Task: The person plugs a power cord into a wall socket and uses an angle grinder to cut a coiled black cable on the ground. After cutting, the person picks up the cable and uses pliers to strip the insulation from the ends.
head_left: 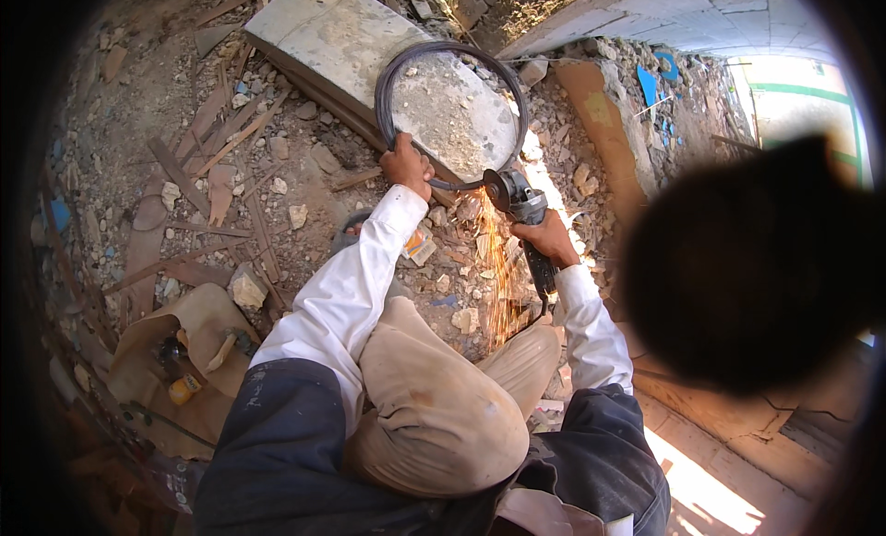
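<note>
Left hand (407, 165) is pinching wire coil (384, 95) — grip closed round its rim. Right hand (551, 239) is clutching angle grinder (526, 204) — sparks (498, 282) are spraying down from disc (496, 191).

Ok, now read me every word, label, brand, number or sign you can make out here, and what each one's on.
No text is clear enough to read.
Angle grinder: no lettering I can make out.
Orange-and-white packet: any print is too small.
Yellow item at lower left: any label is too blurred.
</note>
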`<state>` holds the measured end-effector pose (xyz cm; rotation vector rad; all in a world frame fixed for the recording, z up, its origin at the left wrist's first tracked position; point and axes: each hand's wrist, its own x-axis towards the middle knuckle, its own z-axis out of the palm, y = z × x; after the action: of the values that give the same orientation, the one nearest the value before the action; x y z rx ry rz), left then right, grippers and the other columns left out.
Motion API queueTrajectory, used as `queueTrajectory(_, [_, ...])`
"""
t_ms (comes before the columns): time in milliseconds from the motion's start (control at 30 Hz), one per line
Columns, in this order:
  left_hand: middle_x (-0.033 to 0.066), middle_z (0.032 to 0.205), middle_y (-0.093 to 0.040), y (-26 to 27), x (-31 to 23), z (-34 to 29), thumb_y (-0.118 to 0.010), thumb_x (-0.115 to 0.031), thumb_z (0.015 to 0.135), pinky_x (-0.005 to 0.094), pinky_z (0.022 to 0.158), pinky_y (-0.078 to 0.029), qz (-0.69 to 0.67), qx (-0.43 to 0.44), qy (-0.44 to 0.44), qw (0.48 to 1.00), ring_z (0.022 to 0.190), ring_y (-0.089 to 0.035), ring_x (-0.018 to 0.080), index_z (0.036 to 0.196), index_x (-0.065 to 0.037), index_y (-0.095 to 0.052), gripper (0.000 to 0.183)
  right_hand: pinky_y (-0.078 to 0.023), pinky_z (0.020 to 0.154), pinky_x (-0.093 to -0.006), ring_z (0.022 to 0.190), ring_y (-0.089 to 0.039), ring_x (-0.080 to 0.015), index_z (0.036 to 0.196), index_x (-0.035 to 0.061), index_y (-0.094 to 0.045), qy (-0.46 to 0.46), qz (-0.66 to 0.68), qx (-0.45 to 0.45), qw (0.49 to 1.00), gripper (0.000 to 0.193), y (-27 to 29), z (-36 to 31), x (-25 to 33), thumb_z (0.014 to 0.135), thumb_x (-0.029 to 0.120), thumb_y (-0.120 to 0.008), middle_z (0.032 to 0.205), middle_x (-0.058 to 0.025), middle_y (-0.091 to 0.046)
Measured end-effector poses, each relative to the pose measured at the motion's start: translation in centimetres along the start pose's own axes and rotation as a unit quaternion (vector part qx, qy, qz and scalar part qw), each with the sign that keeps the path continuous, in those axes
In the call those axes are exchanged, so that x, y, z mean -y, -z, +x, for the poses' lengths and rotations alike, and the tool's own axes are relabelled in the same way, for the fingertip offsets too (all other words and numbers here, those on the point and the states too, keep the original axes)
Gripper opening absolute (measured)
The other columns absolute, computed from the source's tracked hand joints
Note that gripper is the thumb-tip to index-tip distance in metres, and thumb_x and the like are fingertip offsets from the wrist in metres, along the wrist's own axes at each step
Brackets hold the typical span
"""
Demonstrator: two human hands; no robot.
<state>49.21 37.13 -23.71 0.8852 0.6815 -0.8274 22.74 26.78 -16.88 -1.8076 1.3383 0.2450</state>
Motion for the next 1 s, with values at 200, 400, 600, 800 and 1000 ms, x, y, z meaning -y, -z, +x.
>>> queueTrajectory(200, [-0.0038,0.051,-0.026,0.2,-0.3,-0.1,-0.061,-0.020,0.088,0.0308,0.037,-0.021,-0.004,0.004,-0.002,1.000,0.038,-0.026,0.0109,0.065,-0.015,-0.033,0.036,-0.051,0.063,-0.0325,0.065,-0.063,-0.0172,0.092,-0.0016,-0.071,0.026,0.041,0.019,0.999,0.039,-0.1,-0.2,0.3,0.067,0.026,-0.082,0.075,-0.0083,-0.070])
queueTrajectory(400, [-0.0037,0.051,-0.026,0.4,-0.1,-0.1,-0.061,-0.021,0.089,0.0315,0.037,-0.021,-0.010,0.024,-0.010,1.000,0.038,-0.027,0.0111,0.064,-0.015,-0.032,0.038,-0.050,0.062,-0.0320,0.065,-0.063,-0.0159,0.088,-0.0028,-0.070,0.016,0.016,0.009,1.000,0.037,0.1,0.0,0.1,0.066,0.025,-0.080,0.074,-0.0076,-0.069])
queueTrajectory(600, [-0.0032,0.052,-0.025,0.6,-0.1,0.2,-0.061,-0.020,0.089,0.0317,0.037,-0.021,-0.007,0.017,-0.004,1.000,0.038,-0.027,0.0113,0.065,-0.014,-0.032,0.038,-0.050,0.060,-0.0320,0.061,-0.062,-0.0157,0.087,-0.0037,-0.070,0.018,0.033,0.005,0.999,0.036,0.0,-0.3,1.4,0.067,0.025,-0.080,0.071,-0.0067,-0.068])
queueTrajectory(800, [-0.0030,0.052,-0.027,0.1,-0.4,-0.3,-0.061,-0.018,0.088,0.0317,0.037,-0.021,0.000,-0.013,-0.003,1.000,0.038,-0.027,0.0114,0.067,-0.013,-0.033,0.035,-0.050,0.059,-0.0313,0.060,-0.062,-0.0145,0.084,-0.0021,-0.070,-0.004,0.021,0.015,1.000,0.033,0.0,-0.3,0.7,0.067,0.024,-0.081,0.070,-0.0065,-0.068])
queueTrajectory(1000, [-0.0036,0.051,-0.027,0.1,-0.2,-0.2,-0.060,-0.018,0.089,0.0313,0.036,-0.021,-0.008,-0.001,-0.005,1.000,0.037,-0.027,0.0108,0.065,-0.014,-0.034,0.036,-0.051,0.062,-0.0325,0.061,-0.062,-0.0169,0.087,-0.0027,-0.071,0.008,0.013,0.014,1.000,0.039,0.1,0.2,-0.5,0.067,0.029,-0.081,0.072,-0.0083,-0.069])
